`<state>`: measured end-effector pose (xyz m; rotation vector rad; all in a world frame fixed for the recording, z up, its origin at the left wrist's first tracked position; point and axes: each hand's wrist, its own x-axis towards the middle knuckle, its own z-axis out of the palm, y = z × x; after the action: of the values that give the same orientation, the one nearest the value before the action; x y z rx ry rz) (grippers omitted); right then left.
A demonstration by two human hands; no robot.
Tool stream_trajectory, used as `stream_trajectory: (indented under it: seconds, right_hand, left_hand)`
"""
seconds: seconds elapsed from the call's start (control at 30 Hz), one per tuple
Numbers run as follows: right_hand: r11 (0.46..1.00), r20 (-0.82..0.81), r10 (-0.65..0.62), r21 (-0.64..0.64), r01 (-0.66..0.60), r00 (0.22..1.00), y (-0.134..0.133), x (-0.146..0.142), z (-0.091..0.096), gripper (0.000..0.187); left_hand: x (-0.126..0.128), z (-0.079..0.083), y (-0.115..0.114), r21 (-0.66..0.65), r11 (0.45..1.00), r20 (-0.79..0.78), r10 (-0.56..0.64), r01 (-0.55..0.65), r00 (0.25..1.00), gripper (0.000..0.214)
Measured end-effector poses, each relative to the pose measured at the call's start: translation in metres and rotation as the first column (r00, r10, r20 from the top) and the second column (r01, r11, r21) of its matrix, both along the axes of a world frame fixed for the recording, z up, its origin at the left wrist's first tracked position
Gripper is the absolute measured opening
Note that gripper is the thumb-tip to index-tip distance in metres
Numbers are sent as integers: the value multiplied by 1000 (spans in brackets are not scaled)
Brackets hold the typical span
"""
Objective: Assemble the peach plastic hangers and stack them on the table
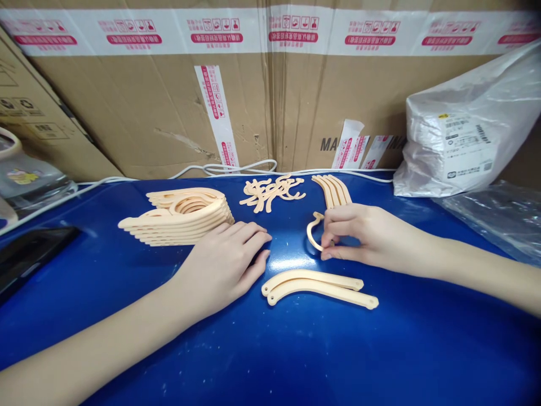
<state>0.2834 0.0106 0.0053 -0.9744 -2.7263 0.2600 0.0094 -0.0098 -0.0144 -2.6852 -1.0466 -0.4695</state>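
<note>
Between the thumb and fingers of my right hand (350,231) is a cream plastic hook (311,232), held just above the blue table. My left hand (230,254) rests on the tabletop, fingers loosely bent and thumb apart, holding nothing. Beside its knuckles stands a stack of cream folded hangers (186,220). Two curved cream hanger arms (321,287) lie side by side in front of my right hand. Behind that hand several more hanger arms (333,190) are lined up, their near ends hidden by it. A loose heap of small hooks (273,192) lies at the back middle.
Large cardboard boxes (147,107) wall off the table's back, with a white cable (240,169) along their foot. A white plastic bag (460,135) and clear plastic wrap (499,214) sit at right. On the left are a black phone (34,254) and a clear jug (29,169).
</note>
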Motion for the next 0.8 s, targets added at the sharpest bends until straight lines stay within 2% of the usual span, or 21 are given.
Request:
stream_trajectory:
  seconds: [0.07, 0.23, 0.47, 0.8]
  right_hand:
    - [1000, -35, 25, -15, -26, 999, -7, 5, -5, 21]
    - [995, -110, -17, -102, 6, 994, -18, 13, -11, 17]
    - [971, -176, -100, -231, 57, 979, -16, 21, -14, 19]
    - [967, -200, -102, -250, 50, 974, -15, 22, -17, 19]
  left_hand:
    - [0, -1, 0, 19, 1000, 1, -4, 4, 1000, 28]
    - [0, -2, -1, 70, 997, -9, -13, 13, 1000, 31]
    - [3, -1, 0, 87, 996, -17, -22, 23, 1000, 31]
    - [2, 0, -1, 86, 996, -23, -24, 26, 999, 31]
